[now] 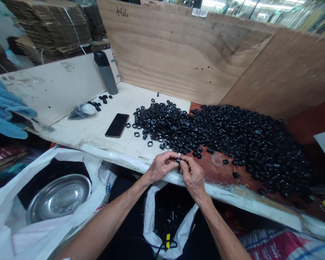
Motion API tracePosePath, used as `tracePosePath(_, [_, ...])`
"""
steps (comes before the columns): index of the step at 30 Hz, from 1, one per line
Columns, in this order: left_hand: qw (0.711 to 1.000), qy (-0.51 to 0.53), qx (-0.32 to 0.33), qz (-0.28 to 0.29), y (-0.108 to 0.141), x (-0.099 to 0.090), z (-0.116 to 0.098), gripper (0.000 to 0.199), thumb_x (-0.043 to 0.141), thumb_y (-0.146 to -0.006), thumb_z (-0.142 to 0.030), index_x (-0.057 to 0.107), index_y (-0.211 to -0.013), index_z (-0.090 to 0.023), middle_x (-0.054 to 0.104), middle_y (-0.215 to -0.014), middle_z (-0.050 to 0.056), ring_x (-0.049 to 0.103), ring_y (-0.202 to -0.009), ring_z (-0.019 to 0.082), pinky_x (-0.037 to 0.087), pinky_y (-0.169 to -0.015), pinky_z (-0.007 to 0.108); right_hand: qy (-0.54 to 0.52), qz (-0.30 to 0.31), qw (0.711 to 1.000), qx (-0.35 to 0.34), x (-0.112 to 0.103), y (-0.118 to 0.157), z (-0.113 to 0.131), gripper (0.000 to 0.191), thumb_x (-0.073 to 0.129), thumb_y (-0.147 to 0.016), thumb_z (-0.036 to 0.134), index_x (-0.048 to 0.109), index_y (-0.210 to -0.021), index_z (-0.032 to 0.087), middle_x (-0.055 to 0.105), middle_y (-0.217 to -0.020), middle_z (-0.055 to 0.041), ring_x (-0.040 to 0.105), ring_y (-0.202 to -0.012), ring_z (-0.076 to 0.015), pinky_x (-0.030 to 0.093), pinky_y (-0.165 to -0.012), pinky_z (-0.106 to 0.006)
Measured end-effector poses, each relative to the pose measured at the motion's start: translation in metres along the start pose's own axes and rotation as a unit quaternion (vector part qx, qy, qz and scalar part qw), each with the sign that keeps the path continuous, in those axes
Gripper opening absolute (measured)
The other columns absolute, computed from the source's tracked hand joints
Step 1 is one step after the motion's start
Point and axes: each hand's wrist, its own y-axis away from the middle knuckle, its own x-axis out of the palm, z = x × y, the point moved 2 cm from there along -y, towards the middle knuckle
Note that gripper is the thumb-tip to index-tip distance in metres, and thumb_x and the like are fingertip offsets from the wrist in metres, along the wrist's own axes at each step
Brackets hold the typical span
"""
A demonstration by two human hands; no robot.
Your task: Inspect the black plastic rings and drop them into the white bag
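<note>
My left hand (161, 167) and my right hand (193, 175) meet at the bench's front edge. Both are closed, with the fingertips pinching one small black plastic piece (178, 160) from either side. The fingers cover much of it, so I cannot tell its full shape. Just beyond my hands lies a heap of black plastic rings (162, 119), some with angular, nut-like outsides. It runs into a larger heap of small black cap-like parts (262, 144) on the right. Below my hands hangs an open white sack (149, 220) holding more small black parts.
A phone (117, 125) lies left of the rings. Behind it stand a grey bottle (106, 72) and a small plastic bag (79, 112). A metal bowl (62, 196) sits in a white sack at lower left. Wooden boards (178, 47) wall the bench (135, 97).
</note>
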Motion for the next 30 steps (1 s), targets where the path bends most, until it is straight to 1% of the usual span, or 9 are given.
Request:
tracePosePath(3, [1.000, -0.004, 0.006, 0.005, 0.000, 0.000, -0.003, 0.024, 0.066, -0.085, -0.025, 0.068, -0.106, -0.014, 0.069, -0.104, 0.009, 0.067, -0.093, 0.019, 0.055, -0.085, 0.030, 0.010, 0.014, 1.000, -0.013, -0.002, -0.001, -0.003, 0.025, 0.049, -0.096, 0.034, 0.068, -0.105, 0.020, 0.071, -0.086, -0.0051, 0.066, -0.073, -0.0173, 0.052, -0.069, -0.027])
tracePosePath(8, [1.000, -0.010, 0.012, 0.016, 0.000, 0.000, -0.003, 0.024, 0.065, -0.085, -0.026, 0.068, -0.105, -0.014, 0.068, -0.103, 0.009, 0.066, -0.091, 0.018, 0.054, -0.084, 0.030, 0.113, 0.004, 0.993, -0.035, 0.001, -0.003, -0.010, 0.038, 0.041, -0.100, 0.034, 0.069, -0.080, 0.019, 0.063, -0.063, -0.0019, 0.059, -0.057, -0.0147, 0.044, -0.060, -0.024])
tracePosePath(13, [1.000, 0.016, -0.007, 0.006, 0.000, -0.001, 0.000, 0.026, 0.067, -0.084, -0.027, 0.067, -0.107, -0.014, 0.069, -0.102, 0.009, 0.067, -0.088, 0.018, 0.054, -0.082, 0.029, 0.014, -0.030, 0.999, 0.037, -0.001, 0.002, -0.006, 0.031, 0.047, -0.098, 0.038, 0.066, -0.114, 0.018, 0.069, -0.075, -0.0014, 0.063, -0.063, -0.0153, 0.046, -0.062, -0.023])
tracePosePath(14, [1.000, 0.014, -0.006, 0.002, 0.000, -0.001, 0.000, 0.026, 0.067, -0.084, -0.027, 0.067, -0.107, -0.014, 0.069, -0.101, 0.009, 0.067, -0.089, 0.018, 0.054, -0.083, 0.029, 0.004, -0.021, 0.999, 0.040, -0.002, 0.003, -0.004, 0.031, 0.049, -0.097, 0.038, 0.067, -0.110, 0.018, 0.068, -0.073, -0.0010, 0.061, -0.062, -0.0149, 0.046, -0.061, -0.023])
tracePosePath(17, [1.000, 0.011, -0.006, -0.005, 0.000, -0.001, 0.001, 0.025, 0.067, -0.084, -0.026, 0.067, -0.106, -0.014, 0.068, -0.100, 0.008, 0.067, -0.088, 0.018, 0.054, -0.082, 0.029, 0.019, 0.012, 0.999, 0.041, -0.005, 0.004, 0.002, 0.040, 0.047, -0.097, 0.040, 0.068, -0.071, 0.017, 0.060, -0.059, 0.0003, 0.055, -0.055, -0.0134, 0.042, -0.056, -0.023])
tracePosePath(19, [1.000, 0.013, -0.009, -0.007, 0.000, -0.001, 0.001, 0.026, 0.067, -0.084, -0.026, 0.067, -0.106, -0.014, 0.069, -0.098, 0.008, 0.067, -0.087, 0.018, 0.054, -0.081, 0.028, 0.015, -0.002, 0.999, 0.044, -0.008, 0.004, 0.004, 0.045, 0.046, -0.097, 0.041, 0.064, -0.063, 0.017, 0.058, -0.058, 0.0006, 0.053, -0.055, -0.0129, 0.041, -0.057, -0.023])
tracePosePath(25, [1.000, -0.002, -0.005, -0.012, 0.000, -0.002, -0.001, 0.025, 0.067, -0.083, -0.024, 0.067, -0.106, -0.014, 0.069, -0.100, 0.008, 0.066, -0.088, 0.018, 0.053, -0.082, 0.029, -0.014, 0.011, 0.999, 0.045, -0.006, 0.006, 0.002, 0.042, 0.051, -0.096, 0.042, 0.062, -0.064, 0.017, 0.053, -0.057, 0.0020, 0.049, -0.053, -0.0117, 0.038, -0.054, -0.022])
tracePosePath(29, [1.000, -0.002, -0.009, -0.004, 0.000, -0.003, -0.001, 0.025, 0.066, -0.084, -0.024, 0.067, -0.107, -0.014, 0.069, -0.102, 0.008, 0.066, -0.087, 0.017, 0.053, -0.081, 0.028, -0.052, -0.005, 0.998, 0.031, -0.002, 0.004, 0.000, 0.029, 0.062, -0.089, 0.041, 0.068, -0.102, 0.016, 0.066, -0.083, -0.0022, 0.058, -0.066, -0.0139, 0.046, -0.062, -0.023])
tracePosePath(30, [1.000, 0.001, -0.010, -0.001, 0.000, -0.002, -0.001, 0.025, 0.066, -0.084, -0.024, 0.067, -0.107, -0.014, 0.069, -0.102, 0.007, 0.066, -0.086, 0.017, 0.053, -0.080, 0.028, -0.048, 0.000, 0.998, 0.036, -0.001, 0.003, -0.001, 0.029, 0.062, -0.089, 0.041, 0.068, -0.102, 0.017, 0.066, -0.082, -0.0021, 0.058, -0.066, -0.0141, 0.046, -0.062, -0.023])
